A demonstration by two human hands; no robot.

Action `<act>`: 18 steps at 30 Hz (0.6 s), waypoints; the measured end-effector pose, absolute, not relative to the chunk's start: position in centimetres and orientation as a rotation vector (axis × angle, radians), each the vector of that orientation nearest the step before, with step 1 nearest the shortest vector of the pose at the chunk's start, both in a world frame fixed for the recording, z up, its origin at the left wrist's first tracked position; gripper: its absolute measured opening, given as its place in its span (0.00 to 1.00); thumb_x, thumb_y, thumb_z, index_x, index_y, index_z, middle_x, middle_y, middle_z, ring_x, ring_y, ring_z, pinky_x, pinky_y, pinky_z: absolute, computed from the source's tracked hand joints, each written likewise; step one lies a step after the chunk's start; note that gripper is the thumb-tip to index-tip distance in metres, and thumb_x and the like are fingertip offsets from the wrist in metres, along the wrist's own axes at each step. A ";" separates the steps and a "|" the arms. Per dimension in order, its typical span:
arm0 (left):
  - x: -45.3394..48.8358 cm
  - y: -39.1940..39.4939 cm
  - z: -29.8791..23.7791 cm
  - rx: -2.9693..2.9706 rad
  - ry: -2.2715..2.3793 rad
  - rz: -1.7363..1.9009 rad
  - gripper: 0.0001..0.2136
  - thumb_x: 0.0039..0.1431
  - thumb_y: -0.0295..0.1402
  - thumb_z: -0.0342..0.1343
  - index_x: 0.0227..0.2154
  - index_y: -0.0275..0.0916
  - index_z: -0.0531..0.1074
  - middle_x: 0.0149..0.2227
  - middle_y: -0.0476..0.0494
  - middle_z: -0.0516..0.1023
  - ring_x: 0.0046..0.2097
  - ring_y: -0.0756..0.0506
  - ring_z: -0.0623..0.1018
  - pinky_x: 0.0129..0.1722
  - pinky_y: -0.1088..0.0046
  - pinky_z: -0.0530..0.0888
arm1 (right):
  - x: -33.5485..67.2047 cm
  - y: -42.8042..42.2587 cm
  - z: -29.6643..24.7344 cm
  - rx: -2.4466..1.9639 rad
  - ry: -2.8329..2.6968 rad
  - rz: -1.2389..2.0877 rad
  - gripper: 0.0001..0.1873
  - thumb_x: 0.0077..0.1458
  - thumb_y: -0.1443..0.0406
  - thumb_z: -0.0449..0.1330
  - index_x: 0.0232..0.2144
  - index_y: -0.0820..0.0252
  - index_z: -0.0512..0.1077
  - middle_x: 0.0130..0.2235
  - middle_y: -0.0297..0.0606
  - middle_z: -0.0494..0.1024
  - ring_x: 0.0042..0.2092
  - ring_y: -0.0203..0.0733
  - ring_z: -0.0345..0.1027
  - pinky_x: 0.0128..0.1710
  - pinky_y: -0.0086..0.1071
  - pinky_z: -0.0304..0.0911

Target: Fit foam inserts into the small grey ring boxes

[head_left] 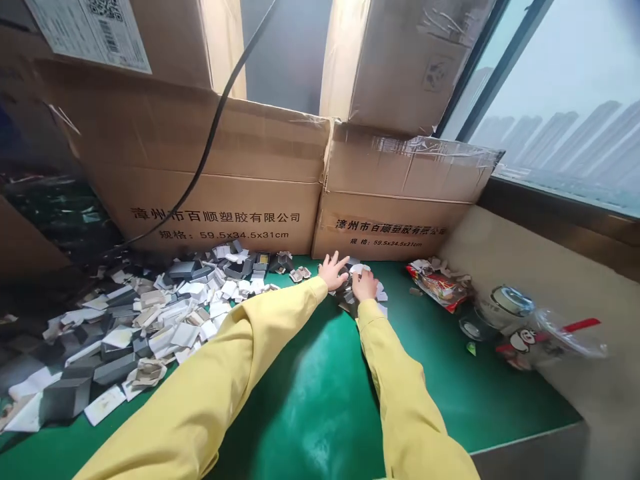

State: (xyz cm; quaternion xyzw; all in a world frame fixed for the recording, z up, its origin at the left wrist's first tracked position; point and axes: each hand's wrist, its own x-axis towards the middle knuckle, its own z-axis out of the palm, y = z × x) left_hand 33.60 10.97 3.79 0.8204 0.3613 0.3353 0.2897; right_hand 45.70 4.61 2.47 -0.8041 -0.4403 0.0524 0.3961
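Both my arms, in yellow sleeves, reach to the back of the green tabletop [310, 400]. My left hand [333, 272] is open with its fingers spread, at the left side of a small pile of white and dark grey pieces [382, 295]. On the right of this pile rests my right hand [365, 285], its fingers laid over the pieces and apart, partly hidden. No piece is visibly gripped in either hand. A large heap of similar small box-like pieces [185, 333], white, grey and beige, covers the left of the table.
Large cardboard boxes [225, 150] stand along the back. A black cable [205, 150] hangs before them. To the right lie a red snack packet [443, 287], a can [510, 303] and a plastic cup with a red straw [545, 343], by the wall under a window.
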 end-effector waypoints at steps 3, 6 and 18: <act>31.6 9.4 3.7 2.170 1.004 0.961 0.31 0.50 0.34 0.55 0.59 0.42 0.55 0.65 0.36 0.43 0.64 0.28 0.38 0.55 0.39 0.42 | 44.9 3.8 2.3 -2.099 -1.038 0.085 0.26 0.52 0.57 0.49 0.52 0.62 0.61 0.55 0.54 0.60 0.53 0.60 0.54 0.47 0.51 0.54; 27.3 5.9 1.6 2.183 1.031 1.067 0.29 0.55 0.36 0.49 0.60 0.35 0.52 0.64 0.32 0.44 0.64 0.33 0.41 0.59 0.48 0.47 | 43.6 2.9 2.6 -1.968 -0.931 -0.236 0.29 0.54 0.57 0.48 0.56 0.64 0.55 0.57 0.54 0.56 0.56 0.58 0.51 0.50 0.51 0.52; 9.0 -2.5 -4.1 2.758 1.253 0.559 0.21 0.59 0.39 0.46 0.54 0.39 0.63 0.59 0.36 0.60 0.62 0.38 0.56 0.59 0.51 0.52 | 29.3 1.4 -3.4 -1.600 -2.292 -0.181 0.22 0.59 0.60 0.46 0.54 0.60 0.62 0.56 0.45 0.65 0.59 0.53 0.51 0.58 0.57 0.31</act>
